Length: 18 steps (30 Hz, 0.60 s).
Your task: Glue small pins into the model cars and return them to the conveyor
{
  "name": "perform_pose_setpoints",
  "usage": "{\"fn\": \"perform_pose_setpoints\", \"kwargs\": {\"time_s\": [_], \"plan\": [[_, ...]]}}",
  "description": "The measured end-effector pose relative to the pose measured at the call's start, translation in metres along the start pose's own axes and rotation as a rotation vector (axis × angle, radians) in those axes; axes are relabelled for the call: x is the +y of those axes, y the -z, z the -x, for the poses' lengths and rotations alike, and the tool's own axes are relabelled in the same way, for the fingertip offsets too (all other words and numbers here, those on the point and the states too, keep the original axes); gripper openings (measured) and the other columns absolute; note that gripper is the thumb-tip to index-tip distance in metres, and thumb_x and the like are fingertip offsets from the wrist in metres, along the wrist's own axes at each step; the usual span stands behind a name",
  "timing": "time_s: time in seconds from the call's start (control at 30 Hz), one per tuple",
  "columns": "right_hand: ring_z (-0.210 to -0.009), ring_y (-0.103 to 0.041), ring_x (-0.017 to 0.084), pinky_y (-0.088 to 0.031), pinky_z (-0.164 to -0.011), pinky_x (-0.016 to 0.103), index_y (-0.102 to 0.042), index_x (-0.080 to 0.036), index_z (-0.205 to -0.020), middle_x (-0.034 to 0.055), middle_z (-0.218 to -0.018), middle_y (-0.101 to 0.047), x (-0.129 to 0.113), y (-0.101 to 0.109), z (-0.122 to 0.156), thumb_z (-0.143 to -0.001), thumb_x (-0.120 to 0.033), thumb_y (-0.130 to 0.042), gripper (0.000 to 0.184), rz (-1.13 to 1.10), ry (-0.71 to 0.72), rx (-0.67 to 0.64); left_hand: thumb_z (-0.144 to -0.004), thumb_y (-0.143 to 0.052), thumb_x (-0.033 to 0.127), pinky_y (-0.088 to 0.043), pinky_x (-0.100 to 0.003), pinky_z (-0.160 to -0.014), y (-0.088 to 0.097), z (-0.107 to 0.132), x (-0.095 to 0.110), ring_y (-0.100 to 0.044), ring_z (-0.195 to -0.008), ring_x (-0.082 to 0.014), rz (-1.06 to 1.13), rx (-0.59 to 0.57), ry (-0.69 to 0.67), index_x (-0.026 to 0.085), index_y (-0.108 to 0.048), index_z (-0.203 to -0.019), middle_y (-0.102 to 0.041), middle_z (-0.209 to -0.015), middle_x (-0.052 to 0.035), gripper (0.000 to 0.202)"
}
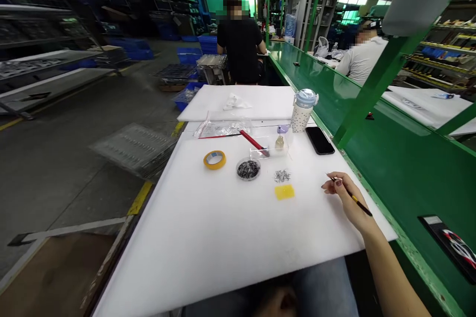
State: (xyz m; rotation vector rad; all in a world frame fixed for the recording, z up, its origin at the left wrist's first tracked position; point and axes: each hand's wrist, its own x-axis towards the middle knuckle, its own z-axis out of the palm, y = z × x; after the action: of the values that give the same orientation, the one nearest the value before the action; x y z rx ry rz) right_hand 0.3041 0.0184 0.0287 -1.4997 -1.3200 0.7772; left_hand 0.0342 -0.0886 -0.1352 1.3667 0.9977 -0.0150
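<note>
Tool [363, 207] in right hand [345, 197], tip pointing up-left

We look out from a camera worn on the head, pitched forward and down. The white board [208, 237] fills the near ground, with its front edge right beneath us. Our right hand [344, 208], pinching a thin stick [362, 206], comes in close from the lower right. The view faces along the green bench [390, 158] towards a standing person [241, 44] well ahead, and the floor falls away to our left.
</note>
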Motion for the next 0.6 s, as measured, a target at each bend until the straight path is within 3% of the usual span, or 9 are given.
{"fn": "perform_pose_setpoints", "kwargs": {"time_s": [0.1, 0.23, 0.33, 0.5, 0.6], "plan": [[-0.099, -0.072, 0.026, -0.059, -0.092, 0.043, -0.063, -0.027, -0.118, 0.0095, -0.106, -0.076, -0.011, -0.011, -0.008, -0.092, -0.07, -0.06, 0.05, -0.012, 0.027, -0.076, -0.099, -0.065, 0.04, -0.044, -0.054, -0.114, 0.007, -0.021, -0.017, -0.06, -0.129, -0.0286, 0.068, 0.082, 0.08, 0.017, -0.066, -0.125, -0.066, -0.134, -0.0097, 0.034], [-0.094, -0.073, 0.028, -0.059, -0.086, 0.043, -0.074, -0.022, -0.098, 0.0116, -0.101, -0.077, -0.028, -0.023, -0.032, -0.085, -0.068, -0.068, 0.048, 0.05, 0.033, -0.217, -0.1, -0.062, 0.043, -0.025, -0.056, -0.126, 0.017, -0.03, -0.031, -0.037, -0.151, -0.0322, 0.123, 0.179, 0.135, 0.022, -0.058, -0.141, -0.047, -0.159, -0.0095, 0.046], [-0.082, -0.071, 0.025, -0.058, -0.077, 0.041, -0.072, -0.021, -0.079, 0.0112, -0.094, -0.077, -0.035, -0.036, -0.053, -0.085, -0.063, -0.068, 0.043, 0.05, 0.026, -0.29, -0.098, -0.066, 0.039, -0.027, -0.059, -0.125, 0.016, -0.03, -0.034, -0.038, -0.15, -0.0332, 0.132, 0.156, 0.149, 0.022, -0.057, -0.142, -0.047, -0.158, -0.0097, 0.047], [-0.061, -0.063, 0.019, -0.052, -0.056, 0.033, -0.059, -0.022, -0.081, 0.0054, -0.069, -0.071, -0.025, -0.059, -0.082, -0.08, -0.056, -0.072, 0.037, 0.003, -0.02, -0.315, -0.096, -0.07, 0.034, -0.032, -0.062, -0.122, 0.013, -0.028, -0.036, -0.044, -0.145, -0.0335, 0.16, 0.132, 0.203, 0.02, -0.06, -0.137, -0.052, -0.153, -0.0112, 0.045], [-0.055, -0.058, 0.016, -0.047, -0.051, 0.03, -0.053, -0.024, -0.078, 0.0034, -0.065, -0.069, -0.016, -0.064, -0.093, -0.078, -0.058, -0.072, 0.039, -0.018, -0.019, -0.295, -0.095, -0.07, 0.034, -0.036, -0.061, -0.12, 0.014, -0.027, -0.036, -0.046, -0.144, -0.0336, 0.236, 0.174, 0.214, 0.021, -0.06, -0.136, -0.051, -0.153, -0.0109, 0.044]]}}
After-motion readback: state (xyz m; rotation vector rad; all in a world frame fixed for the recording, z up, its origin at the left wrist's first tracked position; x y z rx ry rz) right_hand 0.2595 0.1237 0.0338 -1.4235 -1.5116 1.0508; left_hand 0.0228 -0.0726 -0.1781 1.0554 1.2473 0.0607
